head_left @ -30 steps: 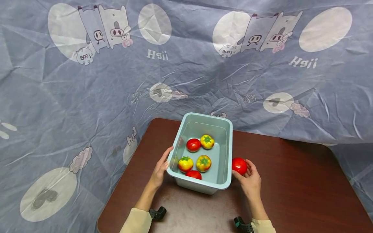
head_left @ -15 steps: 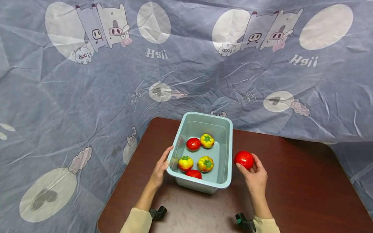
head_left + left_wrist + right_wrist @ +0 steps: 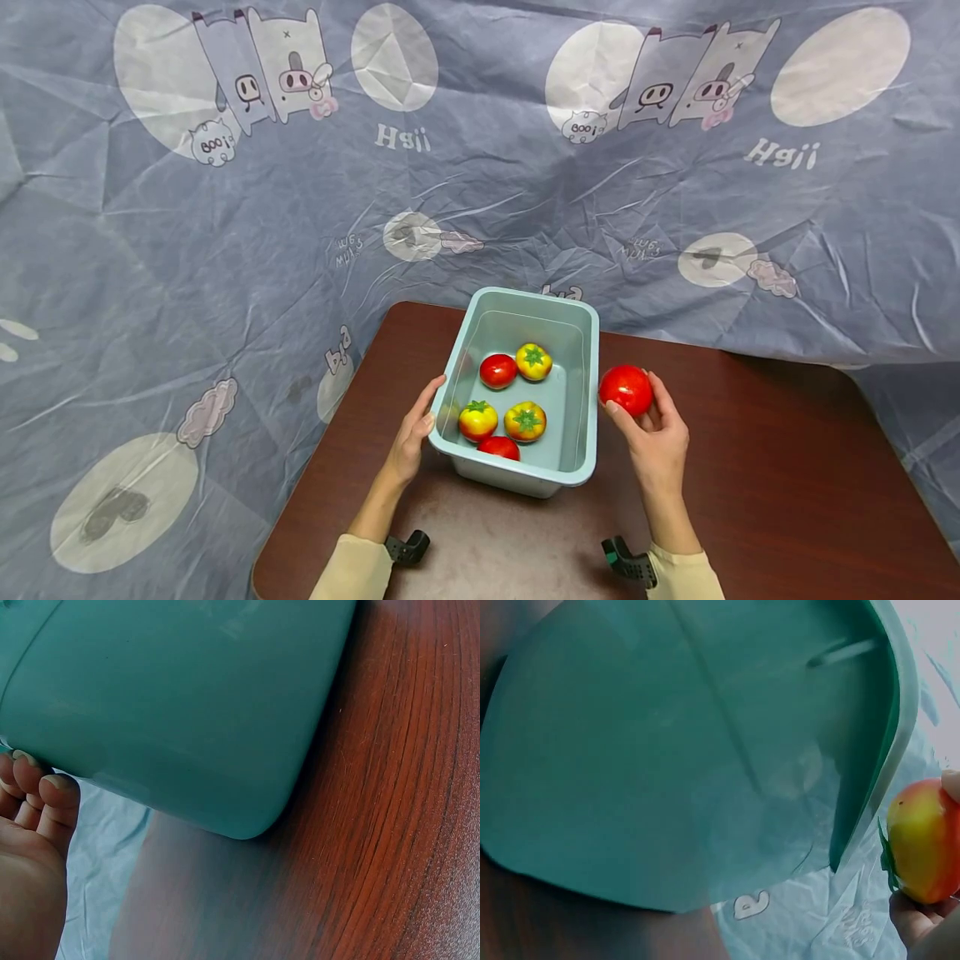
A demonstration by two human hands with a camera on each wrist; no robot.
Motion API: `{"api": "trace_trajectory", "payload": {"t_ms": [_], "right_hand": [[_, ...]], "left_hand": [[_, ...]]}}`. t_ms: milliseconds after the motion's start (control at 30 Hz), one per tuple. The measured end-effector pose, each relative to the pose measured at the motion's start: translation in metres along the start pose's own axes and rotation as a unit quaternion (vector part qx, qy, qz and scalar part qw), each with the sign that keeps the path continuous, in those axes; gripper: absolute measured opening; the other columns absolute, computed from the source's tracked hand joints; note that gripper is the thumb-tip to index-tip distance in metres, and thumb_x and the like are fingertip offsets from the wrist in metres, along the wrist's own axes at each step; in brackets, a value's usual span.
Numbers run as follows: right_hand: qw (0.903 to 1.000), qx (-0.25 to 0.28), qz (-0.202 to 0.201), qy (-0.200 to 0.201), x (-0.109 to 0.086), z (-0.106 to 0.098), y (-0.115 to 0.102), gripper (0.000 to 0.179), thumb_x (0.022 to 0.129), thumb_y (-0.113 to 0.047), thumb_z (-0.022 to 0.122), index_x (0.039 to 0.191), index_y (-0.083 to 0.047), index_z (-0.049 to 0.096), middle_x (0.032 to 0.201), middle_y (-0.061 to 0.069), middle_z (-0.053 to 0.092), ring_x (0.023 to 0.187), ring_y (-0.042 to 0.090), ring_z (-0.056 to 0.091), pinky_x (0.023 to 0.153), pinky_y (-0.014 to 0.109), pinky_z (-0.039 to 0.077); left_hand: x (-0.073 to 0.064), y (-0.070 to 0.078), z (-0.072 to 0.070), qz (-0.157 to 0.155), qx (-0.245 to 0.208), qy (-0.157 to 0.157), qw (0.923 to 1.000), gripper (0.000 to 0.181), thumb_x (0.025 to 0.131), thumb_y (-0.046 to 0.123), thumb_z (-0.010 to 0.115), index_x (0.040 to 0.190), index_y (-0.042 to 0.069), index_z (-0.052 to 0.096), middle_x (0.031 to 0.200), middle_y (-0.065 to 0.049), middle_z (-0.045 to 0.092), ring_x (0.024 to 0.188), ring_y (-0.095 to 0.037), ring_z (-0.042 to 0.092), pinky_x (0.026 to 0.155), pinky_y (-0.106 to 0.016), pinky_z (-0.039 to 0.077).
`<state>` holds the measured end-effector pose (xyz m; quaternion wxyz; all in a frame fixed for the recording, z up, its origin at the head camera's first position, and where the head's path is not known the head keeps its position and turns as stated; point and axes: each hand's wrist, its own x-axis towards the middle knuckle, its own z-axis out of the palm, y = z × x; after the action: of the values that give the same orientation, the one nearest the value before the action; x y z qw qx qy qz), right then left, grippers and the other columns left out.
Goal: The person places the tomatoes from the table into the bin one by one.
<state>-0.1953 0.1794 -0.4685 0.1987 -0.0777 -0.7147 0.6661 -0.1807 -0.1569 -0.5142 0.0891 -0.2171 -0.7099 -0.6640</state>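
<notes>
In the head view my right hand (image 3: 660, 446) grips a red tomato (image 3: 626, 391) just outside the right rim of a light blue-green plastic bin (image 3: 504, 477). The right wrist view shows the tomato's other side (image 3: 922, 840), yellow with a green leafy top, held between thumb and fingers. My left hand (image 3: 410, 433) holds the bin's left rim near the front corner, its fingertips (image 3: 58, 789) curled against the rim's underside. Inside the bin lie several tomatoes: a red one (image 3: 498, 372) beside a yellow one (image 3: 534, 362) farther back, others (image 3: 525, 422) nearer the front.
The bin stands on a dark reddish-brown table (image 3: 765, 467) with rounded corners. Behind and to the left hangs a grey-blue cloth (image 3: 480, 183) with cartoon prints. Each wrist wears a black device (image 3: 407, 548) on a strap below a cream sleeve (image 3: 352, 569).
My right hand has lifted the tomato from beside the bin's right wall up to rim level. A yellow tomato in the bin shifted slightly. My left hand stayed at the rim.
</notes>
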Motion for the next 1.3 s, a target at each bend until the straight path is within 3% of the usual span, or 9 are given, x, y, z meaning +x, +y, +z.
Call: {"api": "trace_trajectory", "payload": {"t_ms": [167,400,533,767,1067,1300], "right_hand": [[0.999,0.027,-0.02,-0.029,-0.002,0.009,-0.012,0.07,0.071,-0.006,0.076,0.134,-0.02,0.048,0.133,0.007,0.051,0.106,0.008,0.057,0.079,0.012,0.046],[0.9972,0.035,-0.025,-0.061,-0.002,0.019,-0.016,0.071,0.072,-0.005,0.076,0.135,-0.02,0.047,0.134,0.005,0.05,0.105,0.007,0.058,0.079,0.013,0.046],[0.9967,0.022,-0.027,-0.073,0.002,0.025,-0.014,0.071,0.072,-0.006,0.076,0.135,-0.019,0.046,0.135,0.004,0.049,0.108,0.011,0.057,0.08,0.014,0.046],[0.9966,-0.003,-0.024,-0.079,0.009,0.035,-0.012,0.071,0.074,-0.013,0.075,0.137,-0.021,0.044,0.136,0.002,0.048,0.112,0.019,0.056,0.082,0.016,0.046],[0.9963,0.0,-0.024,-0.083,0.008,0.041,-0.012,0.073,0.074,-0.012,0.075,0.138,-0.018,0.042,0.138,0.002,0.047,0.117,0.021,0.052,0.085,0.016,0.044],[0.9943,0.029,-0.051,-0.089,0.01,0.04,-0.011,0.07,0.075,-0.007,0.074,0.137,-0.01,0.043,0.139,0.004,0.046,0.128,0.026,0.044,0.097,0.025,0.037]], "left_hand": [[0.0,-0.001,0.0,-0.001,-0.002,-0.001,1.0,0.057,0.086,0.008,0.029,0.142,-0.001,0.027,0.145,-0.021,0.03,0.126,-0.038,0.034,0.1,-0.022,0.03],[-0.001,-0.004,0.0,0.007,-0.016,-0.005,0.9998,0.058,0.086,0.008,0.029,0.143,-0.002,0.026,0.145,-0.023,0.029,0.123,-0.045,0.034,0.099,-0.026,0.034],[-0.001,-0.018,-0.001,0.006,-0.028,-0.009,0.9996,0.058,0.087,0.009,0.028,0.144,0.004,0.026,0.146,-0.017,0.03,0.12,-0.046,0.036,0.095,-0.03,0.038],[-0.002,-0.038,-0.002,0.005,-0.014,0.0,0.9999,0.057,0.088,0.021,0.03,0.145,0.016,0.029,0.147,-0.005,0.033,0.122,-0.031,0.04,0.096,-0.028,0.037],[-0.003,-0.039,-0.002,0.006,-0.01,0.002,0.9999,0.057,0.089,0.025,0.03,0.145,0.017,0.029,0.147,-0.004,0.033,0.122,-0.027,0.04,0.096,-0.029,0.037],[-0.002,-0.036,-0.002,0.005,-0.016,-0.001,0.9999,0.056,0.089,0.019,0.03,0.145,0.016,0.028,0.147,-0.005,0.032,0.122,-0.031,0.039,0.095,-0.029,0.037]]}}
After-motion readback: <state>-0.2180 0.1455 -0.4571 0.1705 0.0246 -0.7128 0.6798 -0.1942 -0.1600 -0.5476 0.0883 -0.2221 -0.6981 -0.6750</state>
